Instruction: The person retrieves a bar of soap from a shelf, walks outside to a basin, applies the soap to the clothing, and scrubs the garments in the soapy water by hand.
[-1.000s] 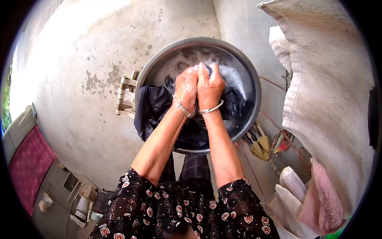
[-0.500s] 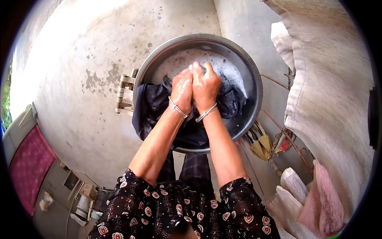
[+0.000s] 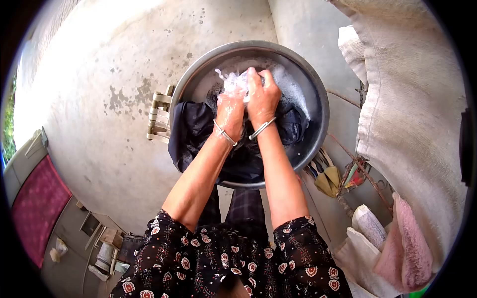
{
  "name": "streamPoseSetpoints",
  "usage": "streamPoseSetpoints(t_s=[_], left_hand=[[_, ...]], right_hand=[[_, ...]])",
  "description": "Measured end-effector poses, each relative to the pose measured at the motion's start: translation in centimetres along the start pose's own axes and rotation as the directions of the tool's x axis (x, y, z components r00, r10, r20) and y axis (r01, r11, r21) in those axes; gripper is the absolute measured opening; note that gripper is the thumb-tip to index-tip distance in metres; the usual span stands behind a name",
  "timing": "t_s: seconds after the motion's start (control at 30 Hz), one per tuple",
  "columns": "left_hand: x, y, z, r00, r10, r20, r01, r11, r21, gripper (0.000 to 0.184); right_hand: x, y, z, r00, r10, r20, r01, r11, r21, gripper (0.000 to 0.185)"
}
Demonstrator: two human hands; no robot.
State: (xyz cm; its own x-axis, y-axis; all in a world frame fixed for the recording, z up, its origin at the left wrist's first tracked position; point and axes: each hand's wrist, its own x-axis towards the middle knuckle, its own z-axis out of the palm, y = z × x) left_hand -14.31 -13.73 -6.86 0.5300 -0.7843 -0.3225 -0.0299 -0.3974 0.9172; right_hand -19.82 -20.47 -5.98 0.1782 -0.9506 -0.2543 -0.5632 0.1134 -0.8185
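Basin (image 3: 312, 141) stands beside the stool (image 3: 159, 116). Dark cloth (image 3: 191, 121) lies bunched in its left and near parts, draped over the left rim; suds (image 3: 292, 88) at far side. Left hand (image 3: 230, 110) and right hand (image 3: 263, 102) side by side above the cloth; water splashes at the left fingers, masking them: grip cannot be told. Right fingers bent; whether they pinch cloth, cannot tell. Step, judged: hand-scrubbing. Next move calls for a firm hold on slippery fabric.
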Motion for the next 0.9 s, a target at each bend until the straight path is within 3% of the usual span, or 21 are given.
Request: streamPoseSetpoints(t_s=[0.03, 0.07, 0.1, 0.17, 0.2, 0.23, 0.3, 0.37, 0.43, 0.5, 0.57, 0.67, 0.77, 0.87, 0.9], left_hand=[[-0.3, 2.6, 0.8, 0.900, -0.433, 0.049, 0.390, 0.751, -0.533, 0.021], [0.2, 1.8, 0.7, 0.903, -0.427, 0.044, 0.389, 0.773, -0.501, 0.022], [0.8, 1.9, 0.7, 0.903, -0.418, 0.096, 0.392, 0.713, -0.581, 0.024], [2.7, 0.3, -0.8, 0.898, -0.427, 0.102, 0.413, 0.743, -0.526, 0.031], [2.1, 0.4, -0.5, 0.916, -0.401, 0.017, 0.378, 0.848, -0.371, 0.034], [1.0, 0.3, -0.6, 0.989, -0.133, 0.060, 0.137, 0.988, -0.075, 0.030], [-1.0, 3.7, 0.6, 0.931, -0.365, 0.010, 0.309, 0.774, -0.553, 0.026], [-1.2, 3.6, -0.5, 0.919, -0.378, 0.108, 0.375, 0.761, -0.529, 0.026], [-0.8, 2.8, -1.8, 0.907, -0.405, 0.118, 0.406, 0.764, -0.502, 0.028], [0.3, 2.4, -3.5, 0.786, -0.528, 0.321, 0.602, 0.537, -0.591, 0.031], [0.3, 3.6, -3.8, 0.824, -0.511, 0.246, 0.560, 0.666, -0.493, 0.023], [0.5, 1.0, -4.3, 0.814, -0.451, 0.366, 0.581, 0.649, -0.491, 0.011], [0.6, 0.0, -4.7, 0.851, -0.400, 0.341, 0.519, 0.543, -0.660, 0.004], [0.6, -0.1, -4.9, 0.860, -0.344, 0.376, 0.502, 0.450, -0.738, 0.004], [0.6, -0.2, -4.8, 0.864, -0.317, 0.392, 0.499, 0.427, -0.754, 0.004]], right_hand=[[1.2, 0.8, 0.0, 0.998, 0.070, -0.009, -0.069, 0.996, 0.061, 0.028], [0.6, 0.3, 0.2, 0.996, 0.009, -0.085, -0.012, 0.999, -0.036, 0.031], [-0.9, -0.6, 0.1, 0.991, -0.104, -0.079, 0.092, 0.986, -0.142, 0.032], [-4.4, -2.3, -0.2, 0.956, -0.295, 0.004, 0.294, 0.950, -0.105, 0.031], [-4.8, -2.7, -0.3, 0.938, -0.345, -0.033, 0.340, 0.935, -0.103, 0.030], [-4.0, -2.1, 0.0, 0.972, -0.229, -0.055, 0.225, 0.971, -0.082, 0.033], [0.0, 0.0, -0.6, 0.998, -0.057, -0.017, 0.056, 0.997, -0.061, 0.039], [1.7, 1.3, -0.8, 0.995, 0.060, 0.075, -0.058, 0.998, -0.033, 0.045], [2.7, 3.6, -1.0, 0.986, 0.011, 0.169, -0.032, 0.992, 0.119, 0.053], [2.5, 4.3, -3.1, 0.946, 0.022, 0.323, -0.052, 0.995, 0.086, 0.061], [1.3, 4.3, -4.1, 0.932, -0.028, 0.360, -0.030, 0.988, 0.154, 0.062], [-0.1, 4.5, -4.8, 0.898, -0.034, 0.439, -0.034, 0.989, 0.145, 0.065], [-1.6, 3.4, -5.2, 0.908, -0.217, 0.358, 0.141, 0.964, 0.225, 0.072], [-2.9, 2.3, -4.9, 0.841, -0.419, 0.342, 0.476, 0.874, -0.101, 0.068], [-2.9, 2.7, -5.0, 0.850, -0.390, 0.354, 0.442, 0.894, -0.075, 0.065]])
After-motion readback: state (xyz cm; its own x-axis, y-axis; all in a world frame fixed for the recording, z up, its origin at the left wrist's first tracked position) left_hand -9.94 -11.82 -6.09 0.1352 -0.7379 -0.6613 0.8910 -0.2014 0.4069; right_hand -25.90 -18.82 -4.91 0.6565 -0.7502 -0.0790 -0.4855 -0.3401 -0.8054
